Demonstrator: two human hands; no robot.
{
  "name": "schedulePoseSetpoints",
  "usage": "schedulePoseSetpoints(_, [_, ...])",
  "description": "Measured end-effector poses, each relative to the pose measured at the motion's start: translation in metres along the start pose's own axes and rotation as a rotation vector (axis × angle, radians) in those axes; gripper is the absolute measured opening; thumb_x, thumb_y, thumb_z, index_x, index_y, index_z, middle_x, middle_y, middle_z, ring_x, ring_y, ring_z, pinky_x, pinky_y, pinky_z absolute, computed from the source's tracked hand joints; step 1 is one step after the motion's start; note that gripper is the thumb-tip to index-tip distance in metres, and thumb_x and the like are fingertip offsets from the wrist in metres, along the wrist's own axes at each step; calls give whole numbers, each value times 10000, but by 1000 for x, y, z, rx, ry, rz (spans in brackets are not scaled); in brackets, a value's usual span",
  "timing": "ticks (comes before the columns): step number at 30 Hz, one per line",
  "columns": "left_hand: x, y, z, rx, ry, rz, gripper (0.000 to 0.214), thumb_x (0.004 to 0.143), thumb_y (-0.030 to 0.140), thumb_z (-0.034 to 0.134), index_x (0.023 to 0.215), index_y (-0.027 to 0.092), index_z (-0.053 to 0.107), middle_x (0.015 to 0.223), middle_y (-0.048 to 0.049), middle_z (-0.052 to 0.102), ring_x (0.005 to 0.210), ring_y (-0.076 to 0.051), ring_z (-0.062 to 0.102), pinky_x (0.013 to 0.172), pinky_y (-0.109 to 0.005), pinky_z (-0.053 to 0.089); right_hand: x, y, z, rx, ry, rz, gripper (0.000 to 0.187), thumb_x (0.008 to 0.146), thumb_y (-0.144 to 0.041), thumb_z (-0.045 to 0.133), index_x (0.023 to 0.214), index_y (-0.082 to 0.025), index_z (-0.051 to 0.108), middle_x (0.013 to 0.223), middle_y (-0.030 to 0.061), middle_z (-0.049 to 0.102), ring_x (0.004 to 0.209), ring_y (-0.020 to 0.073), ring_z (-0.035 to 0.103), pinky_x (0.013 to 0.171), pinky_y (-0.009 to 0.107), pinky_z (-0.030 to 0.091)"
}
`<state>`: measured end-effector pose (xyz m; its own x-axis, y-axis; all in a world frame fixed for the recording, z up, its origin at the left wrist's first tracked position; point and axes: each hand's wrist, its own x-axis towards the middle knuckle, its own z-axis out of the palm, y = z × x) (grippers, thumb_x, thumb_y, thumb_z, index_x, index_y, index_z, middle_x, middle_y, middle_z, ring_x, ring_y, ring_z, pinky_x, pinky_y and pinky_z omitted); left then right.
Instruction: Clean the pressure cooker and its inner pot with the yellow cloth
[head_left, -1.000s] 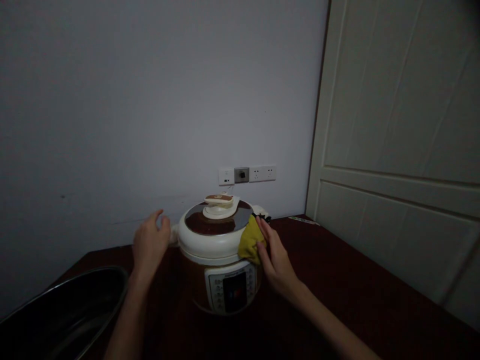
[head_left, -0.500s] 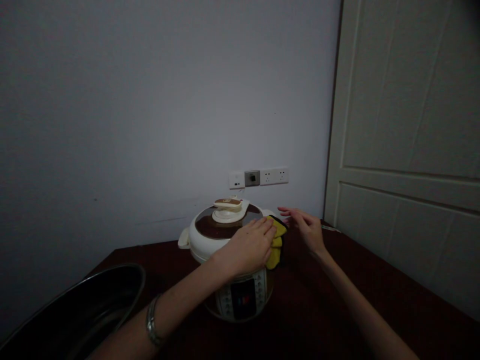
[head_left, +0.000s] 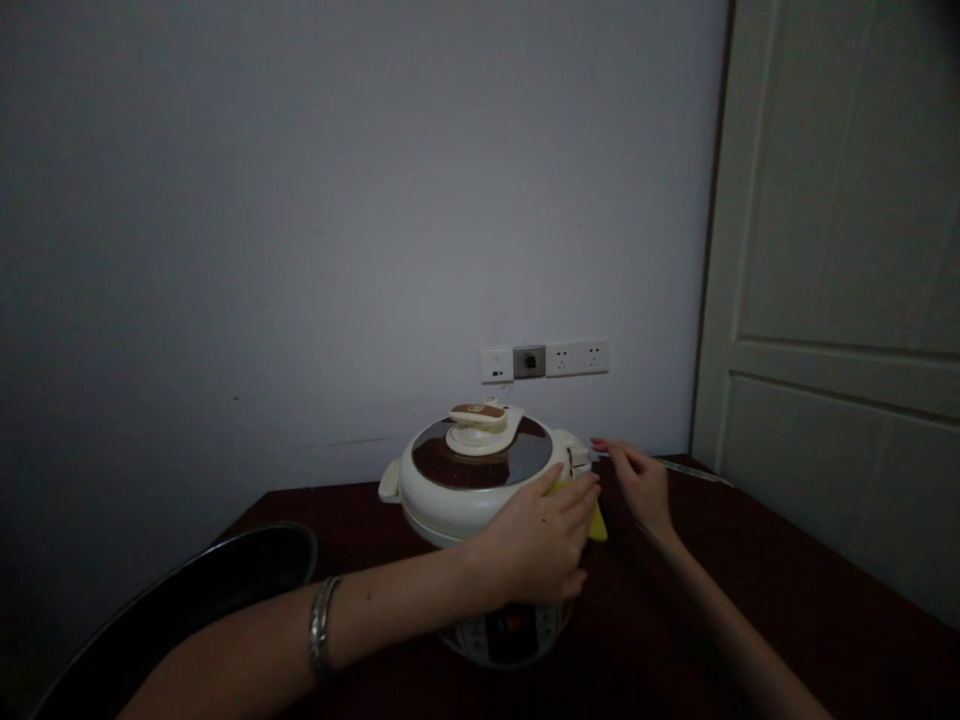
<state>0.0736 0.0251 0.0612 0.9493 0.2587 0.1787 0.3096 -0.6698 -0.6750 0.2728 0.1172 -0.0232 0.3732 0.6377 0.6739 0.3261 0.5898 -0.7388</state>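
A white electric pressure cooker (head_left: pixel 442 510) with a brown lid top stands on the dark red table. My left hand (head_left: pixel 536 540) presses a yellow cloth (head_left: pixel 598 525) against the cooker's right front side. Most of the cloth is hidden behind the fingers, and the forearm covers part of the front panel (head_left: pixel 514 635). At the cooker's right side handle (head_left: pixel 574 450) is my right hand (head_left: pixel 637 490), its thumb and fingers drawn together at a small pale piece. What that piece is, I cannot make out.
A large dark pan or basin (head_left: pixel 225 575) sits at the lower left. Behind the cooker, wall sockets (head_left: pixel 577 358) and a switch plate (head_left: pixel 529 361) are set in the pale wall. A white panelled door (head_left: pixel 840 300) stands to the right, and a thin pale strip (head_left: pixel 694 470) lies along the table's back edge.
My left hand has slid down and right over the cooker's side, hiding more of the cloth. My right hand's fingers have closed in at the side handle. The view has turned slightly left.
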Motion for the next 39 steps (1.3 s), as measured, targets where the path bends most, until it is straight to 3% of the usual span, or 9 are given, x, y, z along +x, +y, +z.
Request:
schedulePoseSetpoints(7, [-48,-2,-13,89,-5,-106,471,934,166,203,1391,123,307,1520,-28,157,1389,-187,121,1099,-371,219,0,9,4,-62,28,-66,317,809,-403,486,890,-166,681,1128,119,635,1046,228,577,964,424,387])
schedulePoseSetpoints(12, [-87,-16,-6,28,-33,-359,567,937,350,279,1422,70,190,1520,-106,99,1394,-236,23,1118,-404,201,-4,7,10,-82,-12,-33,369,801,-420,487,997,-165,668,1232,124,581,1154,238,518,1020,429,336])
schedulePoseSetpoints(16, [-116,-38,7,-164,-44,-575,615,928,385,294,1409,24,162,1501,-201,96,1388,-236,8,1115,-405,209,-9,4,19,-56,-76,79,478,831,-452,443,1178,-161,594,1256,116,569,1177,241,505,1040,435,317])
schedulePoseSetpoints(22, [-144,-82,42,-578,-39,-814,596,938,399,172,1412,39,146,1503,-202,97,1389,-194,58,1126,-403,164,-16,3,29,-9,-144,138,520,840,-492,438,1250,-190,545,1315,76,521,1232,225,458,1081,402,271])
schedulePoseSetpoints(24, [-145,-99,55,-693,3,-852,585,929,402,185,1405,61,186,1491,-195,184,1381,-194,152,1120,-404,179,-17,3,30,-9,-141,150,529,831,-500,447,1246,-189,549,1313,75,522,1236,230,454,1085,408,262])
schedulePoseSetpoints(27, [-136,-126,72,-881,86,-790,524,919,385,211,1352,108,315,1414,-159,377,1300,-185,351,1086,-388,254,-16,1,30,-18,-145,164,555,821,-519,440,1231,-165,563,1302,86,530,1237,242,452,1086,420,260])
schedulePoseSetpoints(29, [-125,-145,83,-1001,72,-760,492,906,379,236,1277,111,416,1335,-145,478,1225,-192,432,1053,-370,300,-16,0,29,-32,-145,173,588,808,-539,441,1230,-148,563,1299,96,529,1238,254,450,1084,432,260])
schedulePoseSetpoints(35, [-84,-198,128,-1252,-199,-901,375,784,452,443,866,134,624,910,-89,670,971,-229,540,865,-320,410,-17,-6,30,-41,-155,163,613,802,-561,441,1248,-154,545,1311,93,514,1235,253,454,1080,438,269])
schedulePoseSetpoints(39, [-55,-217,150,-1351,-336,-919,325,700,447,545,659,132,616,605,-43,615,674,-187,541,675,-309,434,-16,-7,29,-53,-158,162,608,804,-561,442,1244,-156,549,1310,93,516,1231,252,459,1075,436,284])
